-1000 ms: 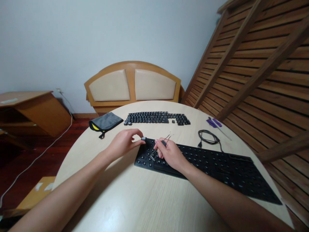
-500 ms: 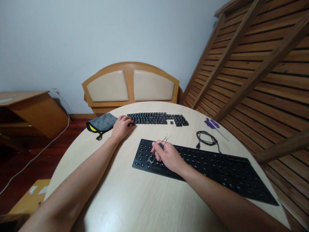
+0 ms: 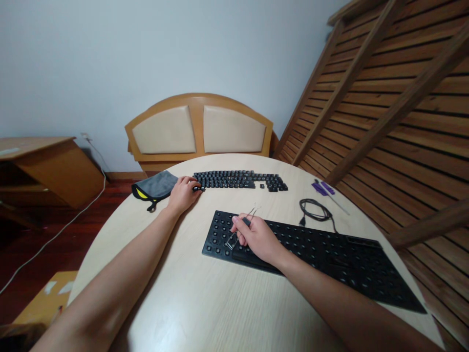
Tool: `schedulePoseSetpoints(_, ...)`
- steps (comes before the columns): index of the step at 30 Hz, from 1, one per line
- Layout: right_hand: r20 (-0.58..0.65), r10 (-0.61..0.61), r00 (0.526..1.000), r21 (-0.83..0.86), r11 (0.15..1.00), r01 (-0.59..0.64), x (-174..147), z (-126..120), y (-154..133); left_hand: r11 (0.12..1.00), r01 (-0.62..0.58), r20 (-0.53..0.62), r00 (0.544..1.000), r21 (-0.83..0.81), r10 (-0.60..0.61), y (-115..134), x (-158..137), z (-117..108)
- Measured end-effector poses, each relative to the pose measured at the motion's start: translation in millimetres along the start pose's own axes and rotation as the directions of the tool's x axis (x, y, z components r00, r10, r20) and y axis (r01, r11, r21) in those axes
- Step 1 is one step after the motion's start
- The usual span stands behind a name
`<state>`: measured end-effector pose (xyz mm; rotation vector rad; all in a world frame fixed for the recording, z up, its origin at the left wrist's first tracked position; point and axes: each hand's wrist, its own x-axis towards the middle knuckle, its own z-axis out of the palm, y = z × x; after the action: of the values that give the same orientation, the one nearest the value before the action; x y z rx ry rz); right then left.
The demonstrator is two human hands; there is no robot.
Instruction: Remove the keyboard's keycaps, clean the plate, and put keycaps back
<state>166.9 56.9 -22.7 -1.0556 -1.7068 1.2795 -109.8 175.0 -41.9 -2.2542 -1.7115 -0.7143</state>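
Black rectangular keyboard base [image 3: 318,256] is laid on the pale wood-grain table [image 3: 205,303], partly covered by the right hand [image 3: 256,238], closed around a black-and-silver wire tool [image 3: 246,222]. Legends on the rows of loose black plastic keycaps [image 3: 227,180] are too small to be read. Their left end is partly hidden by the half-curled left hand [image 3: 183,194]; whether one is gripped cannot be told. Grey-and-yellow cloth [image 3: 157,185] and coiled black cable [image 3: 315,210] are placed nearby.

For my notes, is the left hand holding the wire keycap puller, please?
No, the right hand grips the wire keycap puller.
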Motion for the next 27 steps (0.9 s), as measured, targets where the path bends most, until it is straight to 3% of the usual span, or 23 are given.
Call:
schedulePoseSetpoints(18,0.0,0.003,1.0,-0.017,1.0,-0.003,-1.1,0.2,0.4,0.999,0.048,0.019,0.999,-0.012,-0.047,-2.6,0.7,1.4)
schedulePoseSetpoints(27,0.001,0.005,1.0,-0.007,1.0,-0.005,0.0,0.0,0.0,0.989,-0.011,0.008,1.0,-0.147,0.012,11.9,-2.0,-4.7)
